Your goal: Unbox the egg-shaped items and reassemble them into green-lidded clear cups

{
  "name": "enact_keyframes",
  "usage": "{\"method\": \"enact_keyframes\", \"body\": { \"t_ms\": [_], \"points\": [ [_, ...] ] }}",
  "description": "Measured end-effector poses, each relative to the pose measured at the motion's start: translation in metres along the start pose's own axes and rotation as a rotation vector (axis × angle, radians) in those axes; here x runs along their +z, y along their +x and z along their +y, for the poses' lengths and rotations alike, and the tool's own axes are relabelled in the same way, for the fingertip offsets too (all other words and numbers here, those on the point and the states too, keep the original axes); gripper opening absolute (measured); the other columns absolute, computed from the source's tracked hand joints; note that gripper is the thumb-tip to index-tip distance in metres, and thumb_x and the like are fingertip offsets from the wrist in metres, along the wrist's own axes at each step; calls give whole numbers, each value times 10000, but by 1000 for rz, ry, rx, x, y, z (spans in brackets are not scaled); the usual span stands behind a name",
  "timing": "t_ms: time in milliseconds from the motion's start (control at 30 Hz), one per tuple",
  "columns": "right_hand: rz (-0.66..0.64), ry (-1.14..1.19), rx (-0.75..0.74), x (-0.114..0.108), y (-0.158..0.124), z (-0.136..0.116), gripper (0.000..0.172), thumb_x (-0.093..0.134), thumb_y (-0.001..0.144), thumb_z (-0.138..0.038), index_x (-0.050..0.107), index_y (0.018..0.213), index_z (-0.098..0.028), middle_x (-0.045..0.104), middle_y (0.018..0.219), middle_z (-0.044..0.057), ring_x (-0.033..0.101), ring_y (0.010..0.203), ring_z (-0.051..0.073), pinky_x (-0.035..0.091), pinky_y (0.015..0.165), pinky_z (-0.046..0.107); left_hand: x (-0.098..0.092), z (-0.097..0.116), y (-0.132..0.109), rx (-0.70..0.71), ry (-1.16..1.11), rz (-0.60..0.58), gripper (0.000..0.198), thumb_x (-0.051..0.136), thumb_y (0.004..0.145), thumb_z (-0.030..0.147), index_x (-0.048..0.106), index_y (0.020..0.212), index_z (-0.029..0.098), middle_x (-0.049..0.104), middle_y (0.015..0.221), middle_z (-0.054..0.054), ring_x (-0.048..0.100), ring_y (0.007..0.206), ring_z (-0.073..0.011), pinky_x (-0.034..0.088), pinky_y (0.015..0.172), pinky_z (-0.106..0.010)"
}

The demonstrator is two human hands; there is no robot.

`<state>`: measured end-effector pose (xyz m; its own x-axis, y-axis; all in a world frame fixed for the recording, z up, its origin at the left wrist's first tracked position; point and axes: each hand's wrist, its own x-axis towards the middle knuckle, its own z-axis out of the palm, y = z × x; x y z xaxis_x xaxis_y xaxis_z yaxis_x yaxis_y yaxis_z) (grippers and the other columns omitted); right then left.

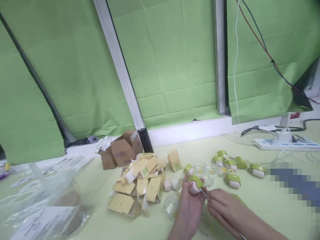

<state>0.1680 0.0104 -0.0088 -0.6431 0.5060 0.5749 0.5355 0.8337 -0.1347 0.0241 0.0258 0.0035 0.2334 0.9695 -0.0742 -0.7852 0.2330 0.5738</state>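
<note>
In my left hand (188, 210) sits a small rounded white piece with a green cap (195, 185); the fingers are wrapped round it. My right hand (225, 205) grips a thin metal tool (205, 194) whose tip touches the edge of the green cap. What kind of tool it is I cannot tell, as the hand covers most of it. Around the hands lie clear plastic shells (171, 204). Several more white pieces with green caps (234, 180) rest to the right, and a pinkish white cylinder (167, 185) lies left of my left hand.
A heap of small yellow cartons (135, 186) lies left of the hands, with one upright carton (174, 160) behind. Farther back stand an opened brown box (123, 150) and a black cylinder (145, 140). A clear plastic bag (50, 206) is at left, a power strip (287, 144) at right.
</note>
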Motion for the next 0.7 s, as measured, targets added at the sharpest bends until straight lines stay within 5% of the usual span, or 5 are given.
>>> {"method": "enact_keyframes", "body": {
  "t_ms": [200,367,700],
  "points": [
    [0,-109,27,9,-6,6,320,338,862,-25,491,1088,-192,629,850,57,589,757,195,489,646,317,-7,-6,-2,23,129,-18,345,630,816,255,394,1065,230,604,921,-26,586,796,-118,425,721,-238],
    [-1,-150,-10,2,-7,1,211,365,814,-28,470,819,-211,560,731,24,532,665,183,435,572,286,-12,-15,3,22,101,11,243,621,818,346,465,928,196,572,813,0,501,604,-79,364,562,-215],
    [15,-48,37,4,-9,-2,193,353,809,-51,429,774,-225,525,744,21,510,688,184,397,582,274,-4,-12,-3,47,98,58,253,675,773,211,487,937,171,595,874,-30,582,731,-126,438,675,-254]
  ]
}}
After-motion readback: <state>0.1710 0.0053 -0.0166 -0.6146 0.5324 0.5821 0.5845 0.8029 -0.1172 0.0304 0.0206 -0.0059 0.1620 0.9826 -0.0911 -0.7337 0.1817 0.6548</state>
